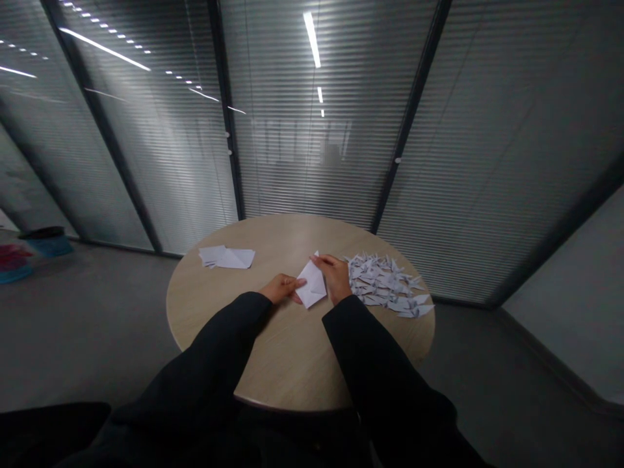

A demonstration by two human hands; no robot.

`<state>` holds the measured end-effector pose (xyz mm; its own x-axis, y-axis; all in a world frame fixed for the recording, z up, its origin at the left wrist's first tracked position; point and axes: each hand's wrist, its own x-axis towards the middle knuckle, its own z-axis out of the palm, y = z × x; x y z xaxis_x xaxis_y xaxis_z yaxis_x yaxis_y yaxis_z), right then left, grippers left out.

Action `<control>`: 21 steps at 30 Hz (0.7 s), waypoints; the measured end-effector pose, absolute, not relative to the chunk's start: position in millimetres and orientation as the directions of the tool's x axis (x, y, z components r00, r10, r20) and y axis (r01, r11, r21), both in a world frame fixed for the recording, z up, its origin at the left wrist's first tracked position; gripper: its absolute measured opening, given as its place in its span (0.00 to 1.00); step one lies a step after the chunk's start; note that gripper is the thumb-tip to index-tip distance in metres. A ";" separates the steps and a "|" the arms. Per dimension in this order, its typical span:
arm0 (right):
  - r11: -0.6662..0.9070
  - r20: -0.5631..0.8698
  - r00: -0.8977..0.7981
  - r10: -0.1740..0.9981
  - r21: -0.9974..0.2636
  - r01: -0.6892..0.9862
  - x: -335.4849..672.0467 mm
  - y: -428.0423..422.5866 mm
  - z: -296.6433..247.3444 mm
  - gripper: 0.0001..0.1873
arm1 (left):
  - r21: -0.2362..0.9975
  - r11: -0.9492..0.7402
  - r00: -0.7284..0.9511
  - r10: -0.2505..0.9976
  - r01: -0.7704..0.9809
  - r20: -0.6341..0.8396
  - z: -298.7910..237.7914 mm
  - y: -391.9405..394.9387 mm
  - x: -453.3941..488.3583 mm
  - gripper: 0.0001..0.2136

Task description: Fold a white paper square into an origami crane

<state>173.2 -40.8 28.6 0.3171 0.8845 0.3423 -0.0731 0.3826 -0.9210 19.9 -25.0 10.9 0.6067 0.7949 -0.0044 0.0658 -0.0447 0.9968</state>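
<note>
A partly folded white paper (312, 283) lies on the round wooden table (287, 351) between my hands. My left hand (281, 288) pinches its left edge with closed fingers. My right hand (335, 275) lies along its right side, fingers pressed on the paper's upper corner. Both arms wear black sleeves.
A heap of several folded white paper cranes (387, 286) covers the table right of my right hand. A small stack of flat white sheets (226, 257) lies at the table's far left. Glass walls with blinds (312, 130) stand behind. Blue and red items (29, 250) sit on the floor at left.
</note>
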 end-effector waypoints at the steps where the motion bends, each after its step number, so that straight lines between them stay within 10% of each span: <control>1: 0.378 0.340 0.302 0.891 -0.923 -0.078 172.8 -41.8 29.5 0.15 | 0.997 -0.052 0.610 0.792 0.062 0.004 10.6 -24.3 19.6 0.26; 21: 0.348 0.347 0.101 0.932 -0.937 0.006 167.0 -43.8 26.7 0.16 | 0.993 -0.112 0.578 0.808 -0.044 0.117 11.1 -19.3 16.6 0.20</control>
